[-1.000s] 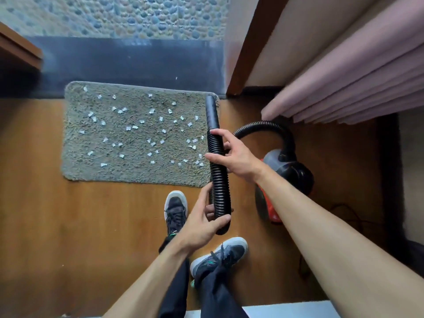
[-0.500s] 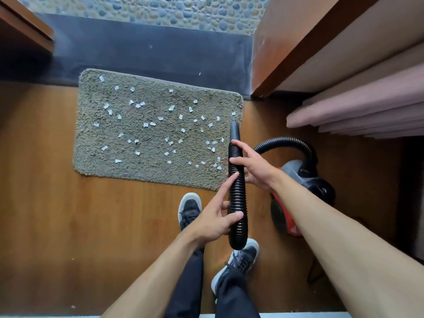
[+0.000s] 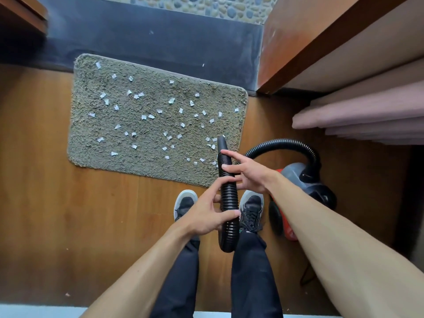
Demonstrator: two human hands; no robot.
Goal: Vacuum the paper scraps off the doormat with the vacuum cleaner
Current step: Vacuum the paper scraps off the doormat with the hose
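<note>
A shaggy grey-green doormat (image 3: 146, 134) lies on the wooden floor, strewn with several small white paper scraps (image 3: 146, 116). A black ribbed vacuum hose (image 3: 227, 198) points toward the mat's near right corner, its smooth nozzle tip over the mat edge. My left hand (image 3: 206, 214) grips the lower part of the hose. My right hand (image 3: 247, 173) holds the hose higher up, fingers curled round it. The hose arcs right to the red and grey vacuum cleaner (image 3: 298, 191) standing on the floor to the right.
My two dark sneakers (image 3: 184, 203) stand just short of the mat. A dark stone threshold (image 3: 160, 37) runs behind the mat. A wooden door frame (image 3: 298, 53) and pink curtain (image 3: 367, 115) close off the right side. A wooden edge sits top left.
The view has shifted, so the mat lies further up and left. The nozzle tip has come back from the mat's far right edge to its near right corner. Both hands keep hold of the hose.
</note>
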